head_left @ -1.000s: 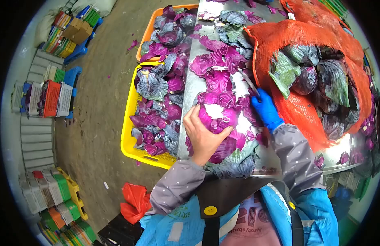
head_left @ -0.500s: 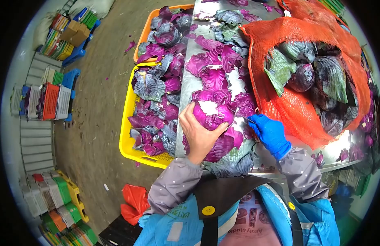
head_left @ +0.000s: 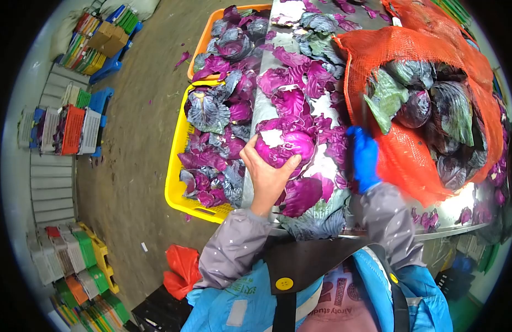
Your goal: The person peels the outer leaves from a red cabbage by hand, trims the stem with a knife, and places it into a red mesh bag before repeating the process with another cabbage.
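My bare left hand (head_left: 268, 176) grips a peeled red cabbage (head_left: 298, 145) from its near left side, thumb and fingers spread around it. The cabbage rests among loose purple leaves on the metal table, and a pale patch shows on its upper left. My right hand (head_left: 364, 160), in a blue glove, is raised right of the cabbage, near the red mesh sack (head_left: 400, 160). Its fingers look curled around a knife, but motion blurs them and the blade is hard to make out. Purple leaves (head_left: 303, 196) and a large grey-green outer leaf (head_left: 317, 221) lie close to me.
A yellow crate (head_left: 176, 191) and an orange crate (head_left: 198, 55), both heaped with cabbage leaves, stand along the table's left edge. Whole cabbages (head_left: 415, 108) show through the sack's opening. Stacked crates (head_left: 73, 130) line the far left, and a red bag (head_left: 181, 271) lies on the floor.
My right hand has pulled away from the cabbage, moving forward toward the sack; the thin blade seen beside the cabbage is no longer there. My left hand still holds the cabbage, now turned slightly.
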{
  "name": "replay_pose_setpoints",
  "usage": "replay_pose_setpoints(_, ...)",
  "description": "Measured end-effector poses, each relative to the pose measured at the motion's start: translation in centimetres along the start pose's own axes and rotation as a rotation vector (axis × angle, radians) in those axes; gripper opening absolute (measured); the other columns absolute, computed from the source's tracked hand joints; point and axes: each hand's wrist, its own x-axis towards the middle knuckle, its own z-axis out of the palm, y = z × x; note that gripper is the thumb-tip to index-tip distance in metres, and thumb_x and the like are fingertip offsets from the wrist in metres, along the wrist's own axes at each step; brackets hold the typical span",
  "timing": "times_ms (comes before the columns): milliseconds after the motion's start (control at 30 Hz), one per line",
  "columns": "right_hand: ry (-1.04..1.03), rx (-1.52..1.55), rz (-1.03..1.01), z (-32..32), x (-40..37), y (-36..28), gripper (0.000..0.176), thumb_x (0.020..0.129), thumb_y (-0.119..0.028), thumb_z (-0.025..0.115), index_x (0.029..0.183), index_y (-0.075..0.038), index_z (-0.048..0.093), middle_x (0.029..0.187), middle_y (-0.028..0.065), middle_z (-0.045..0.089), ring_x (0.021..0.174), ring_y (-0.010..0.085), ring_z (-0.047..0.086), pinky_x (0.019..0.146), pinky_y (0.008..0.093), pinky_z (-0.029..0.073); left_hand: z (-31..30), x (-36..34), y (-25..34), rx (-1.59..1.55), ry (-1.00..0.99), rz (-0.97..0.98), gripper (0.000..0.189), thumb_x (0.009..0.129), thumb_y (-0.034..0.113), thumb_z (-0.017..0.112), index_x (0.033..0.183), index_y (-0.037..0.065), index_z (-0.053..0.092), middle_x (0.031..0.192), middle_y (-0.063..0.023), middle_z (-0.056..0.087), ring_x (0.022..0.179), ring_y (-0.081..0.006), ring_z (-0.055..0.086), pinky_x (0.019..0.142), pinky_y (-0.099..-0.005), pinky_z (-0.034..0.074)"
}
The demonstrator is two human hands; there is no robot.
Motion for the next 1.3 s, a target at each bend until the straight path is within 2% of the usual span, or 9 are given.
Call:
replay_pose_setpoints(33,0.113,0.160,-0.049,0.0,1.2,-0.2,0.026,0.095,-0.030,0.052,0.099,-0.007,0.064,0.087,0.0141,0.063,0.079,0.0248,0.064,0.071,0.0345,0.048,-0.1,0.0,-0.2,-0.017,0.010,0.002,0.092,0.061,0.033,0.087,0.127,-0.002,0.034,0.116,-0.0198,0.037,0.114,-0.0356,0.038,0.101,-0.0481,0.031)
replay_pose_setpoints(100,-0.087,0.131,-0.142,-0.8,0.7,-0.6,0.028,0.095,-0.030,0.054,0.102,-0.005,0.064,0.090,0.0138,0.064,0.084,0.0257,0.064,0.075,0.0343,0.049,0.0,0.1,0.0,-0.060,-0.003,-0.027,0.091,0.061,0.033,0.086,0.127,-0.002,0.034,0.116,-0.0198,0.037,0.114,-0.0355,0.038,0.101,-0.0483,0.032)
replay_pose_setpoints(200,-0.107,0.074,-0.489,0.9,-1.3,-3.1,0.023,0.089,-0.018,0.064,0.108,-0.006,0.064,0.097,0.0116,0.064,0.086,0.0231,0.064,0.074,0.0325,0.049,0.3,-0.1,0.3,0.023,0.001,0.058,0.093,0.060,0.033,0.087,0.128,-0.002,0.034,0.116,-0.0192,0.037,0.114,-0.0354,0.038,0.100,-0.0474,0.033)
replay_pose_setpoints(233,-0.237,0.095,-0.329,0.6,-1.6,-4.9,0.024,0.087,-0.014,0.065,0.110,-0.007,0.064,0.097,0.0107,0.064,0.085,0.0215,0.064,0.075,0.0316,0.049,0.3,-0.2,0.3,0.025,0.001,0.056,0.093,0.060,0.033,0.087,0.128,-0.002,0.034,0.116,-0.0192,0.037,0.114,-0.0354,0.038,0.100,-0.0474,0.033)
replay_pose_setpoints(333,-0.267,0.253,-0.403,1.5,-0.3,-5.0,0.027,0.086,-0.014,0.066,0.112,-0.009,0.065,0.095,0.0105,0.064,0.083,0.0226,0.065,0.073,0.0319,0.050,0.1,0.0,0.4,-0.009,-0.019,0.041,0.094,0.059,0.034,0.088,0.128,-0.002,0.035,0.115,-0.0185,0.037,0.113,-0.0352,0.040,0.099,-0.0469,0.034)
replay_pose_setpoints(500,-0.296,-0.392,-0.694,-1.7,-0.9,-6.6,0.027,0.086,-0.023,0.064,0.112,-0.015,0.064,0.093,0.0097,0.064,0.079,0.0294,0.064,0.065,0.0384,0.050,-0.1,0.0,0.4,0.011,-0.022,0.058,0.094,0.059,0.035,0.087,0.128,-0.002,0.035,0.115,-0.0182,0.037,0.113,-0.0347,0.040,0.099,-0.0464,0.035)
replay_pose_setpoints(767,-0.404,-0.658,-0.765,-4.2,-0.3,-3.7,0.025,0.090,-0.034,0.057,0.108,-0.018,0.064,0.090,0.0095,0.064,0.076,0.0296,0.064,0.061,0.0424,0.049,-0.5,0.5,0.3,-0.019,-0.077,0.025,0.090,0.063,0.031,0.085,0.129,-0.001,0.033,0.117,-0.0189,0.036,0.114,-0.0327,0.040,0.100,-0.0453,0.034)
replay_pose_setpoints(967,-0.208,-0.685,-0.856,-0.6,0.6,-2.2,0.026,0.083,-0.023,0.061,0.109,-0.020,0.061,0.086,0.0076,0.061,0.070,0.0289,0.063,0.056,0.0424,0.047,-0.4,0.9,-0.3,-0.019,-0.068,0.016,0.093,0.061,0.035,0.087,0.128,-0.002,0.034,0.115,-0.0185,0.036,0.112,-0.0336,0.041,0.099,-0.0460,0.036)
replay_pose_setpoints(1300,-0.055,-0.374,-0.667,4.0,-0.5,-0.9,0.039,0.078,-0.005,0.058,0.116,-0.016,0.061,0.086,0.0091,0.059,0.073,0.0304,0.061,0.060,0.0403,0.048,-0.9,1.8,0.1,-0.176,-0.093,-0.197,0.090,0.064,0.034,0.086,0.129,0.000,0.033,0.119,-0.0189,0.035,0.115,-0.0327,0.040,0.100,-0.0442,0.036)
